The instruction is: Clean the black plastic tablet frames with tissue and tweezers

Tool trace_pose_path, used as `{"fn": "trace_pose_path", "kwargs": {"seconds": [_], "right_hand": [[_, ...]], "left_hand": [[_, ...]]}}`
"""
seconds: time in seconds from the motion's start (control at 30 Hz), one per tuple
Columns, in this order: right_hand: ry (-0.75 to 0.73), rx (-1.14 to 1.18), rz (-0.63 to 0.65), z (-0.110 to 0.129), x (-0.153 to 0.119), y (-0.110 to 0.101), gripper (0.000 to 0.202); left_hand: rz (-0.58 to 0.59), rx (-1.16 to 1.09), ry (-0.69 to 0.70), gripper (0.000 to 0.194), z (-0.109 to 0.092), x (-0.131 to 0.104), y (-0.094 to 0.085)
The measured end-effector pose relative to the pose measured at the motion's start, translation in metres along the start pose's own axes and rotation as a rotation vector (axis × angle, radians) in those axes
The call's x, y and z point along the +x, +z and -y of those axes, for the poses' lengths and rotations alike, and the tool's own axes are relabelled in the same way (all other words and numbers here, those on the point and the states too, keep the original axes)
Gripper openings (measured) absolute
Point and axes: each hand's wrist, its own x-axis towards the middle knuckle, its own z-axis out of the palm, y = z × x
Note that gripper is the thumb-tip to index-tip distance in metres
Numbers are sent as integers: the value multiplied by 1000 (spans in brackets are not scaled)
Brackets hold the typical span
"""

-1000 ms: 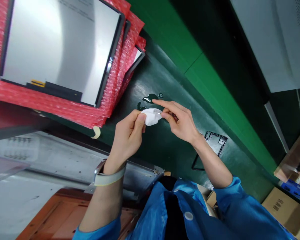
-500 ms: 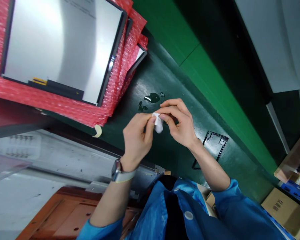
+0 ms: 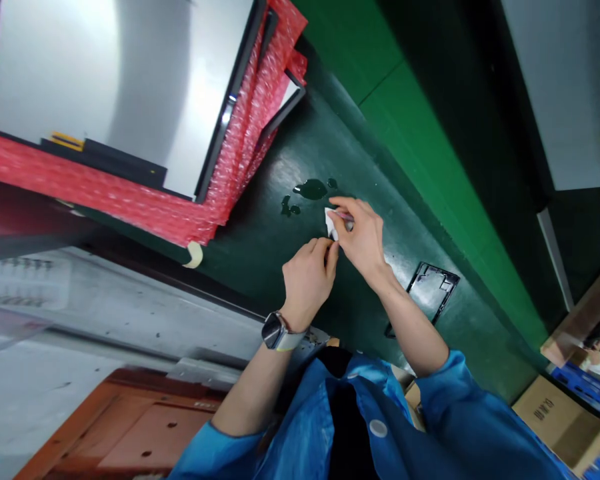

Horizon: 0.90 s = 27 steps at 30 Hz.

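A small white cloth [image 3: 331, 225] is pinched in the fingers of my right hand [image 3: 361, 235], above the dark green table. My left hand [image 3: 309, 277], with a watch on its wrist, is closed at the cloth's lower end, its thumb and forefinger pressed together there. Just beyond the hands, puddles of clear liquid [image 3: 311, 189] lie on the table top. To the right, partly behind my right forearm, a thin black frame [image 3: 433, 288] rests flat.
Flat display panels [image 3: 150, 87] are stacked with red bubble wrap [image 3: 150, 217] at the upper left. A green ledge [image 3: 420, 143] runs along the far side. A cardboard box [image 3: 555, 420] stands at the lower right, an orange-brown surface [image 3: 155, 433] at the lower left.
My left hand has moved right and slightly down. The cloth has shifted right and up with my right hand, which has turned a little. The whole view has shifted slightly.
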Motion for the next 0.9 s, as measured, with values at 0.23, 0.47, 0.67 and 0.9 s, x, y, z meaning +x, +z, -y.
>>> {"fn": "trace_pose_path", "kwargs": {"seconds": [0.23,0.47,0.67,0.9], "right_hand": [[-240,-349,111,6,37,20,25],[-274,-353,132,3,52,19,20],[-204,-70,91,4,44,8,13],[-30,720,171,-4,10,-13,46]], "left_hand": [[35,-41,-77,37,5,1,0],[8,-138,-60,35,6,1,0],[-83,-274,-40,29,16,-1,2],[-456,-418,7,39,-3,-1,-29]]}}
